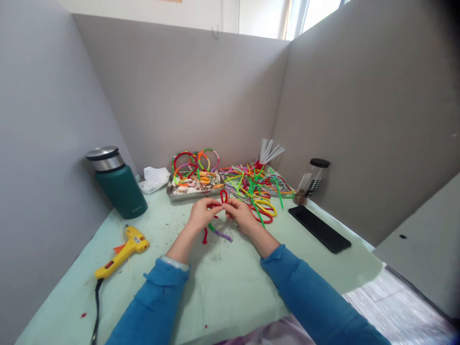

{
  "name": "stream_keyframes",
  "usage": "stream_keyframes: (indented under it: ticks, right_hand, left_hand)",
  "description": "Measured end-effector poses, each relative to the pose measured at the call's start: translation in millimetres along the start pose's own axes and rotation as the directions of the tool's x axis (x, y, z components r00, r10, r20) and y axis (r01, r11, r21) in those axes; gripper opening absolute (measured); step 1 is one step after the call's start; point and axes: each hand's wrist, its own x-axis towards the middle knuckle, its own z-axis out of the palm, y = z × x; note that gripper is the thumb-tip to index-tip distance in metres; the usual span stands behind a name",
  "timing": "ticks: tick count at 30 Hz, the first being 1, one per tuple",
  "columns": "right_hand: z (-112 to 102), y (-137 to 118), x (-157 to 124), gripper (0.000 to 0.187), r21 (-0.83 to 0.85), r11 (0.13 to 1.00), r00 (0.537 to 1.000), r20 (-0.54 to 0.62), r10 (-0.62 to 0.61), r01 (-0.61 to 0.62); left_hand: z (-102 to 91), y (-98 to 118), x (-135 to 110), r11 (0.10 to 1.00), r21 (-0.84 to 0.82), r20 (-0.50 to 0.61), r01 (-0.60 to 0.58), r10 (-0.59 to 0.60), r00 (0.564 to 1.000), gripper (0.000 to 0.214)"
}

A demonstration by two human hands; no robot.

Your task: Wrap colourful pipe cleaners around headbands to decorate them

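Both hands meet over the middle of the table, pinching a red pipe cleaner [224, 193] that is bent into a narrow loop standing up between them. My left hand [203, 212] is closed on it from the left, thumb and forefinger together. From the right, my right hand [240, 212] grips it with bent fingertips. Just below the hands lie a green and purple pipe cleaner [223, 235] and a short red pipe cleaner piece [205, 235]; whether the red piece joins the held one I cannot tell.
Behind the hands are a metal tray [194, 195] of shells and a heap of coloured pipe cleaners [255, 182]. A green bottle [124, 189] and yellow glue gun [124, 250] lie left. At right are a black phone-like slab [319, 229] and a clear black-lidded bottle [313, 178].
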Motion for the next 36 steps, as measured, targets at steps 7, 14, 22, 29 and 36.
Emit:
stream_keyframes:
  ticks: [7,14,22,29,36]
  right_hand:
    - [-3,1,2,0.023,0.01,1.0,0.999,-0.038,0.004,-0.004]
    - [-3,0,2,0.024,-0.03,0.999,0.997,-0.075,-0.021,0.019]
    - [-1,-4,1,0.023,-0.069,0.997,0.998,-0.052,-0.02,0.016]
    - [-7,1,3,0.026,-0.051,0.999,1.0,-0.005,0.012,-0.012]
    - [-10,1,4,0.028,0.064,0.995,0.993,0.086,0.074,-0.08]
  left_hand:
    - [1.9,-1,-2,0.999,0.05,0.072,0.017,-0.02,0.997,0.025]
    - [-1.2,13,-8,0.956,0.273,0.131,-0.107,0.073,0.989,0.019]
    - [-2.2,13,-8,0.917,0.301,0.139,-0.263,0.231,0.963,0.017]
    - [-2.9,14,-9,0.937,0.193,0.173,-0.291,0.26,0.95,0.014]
    - [-5.2,17,-8,0.957,0.144,0.223,-0.252,0.217,0.95,0.011]
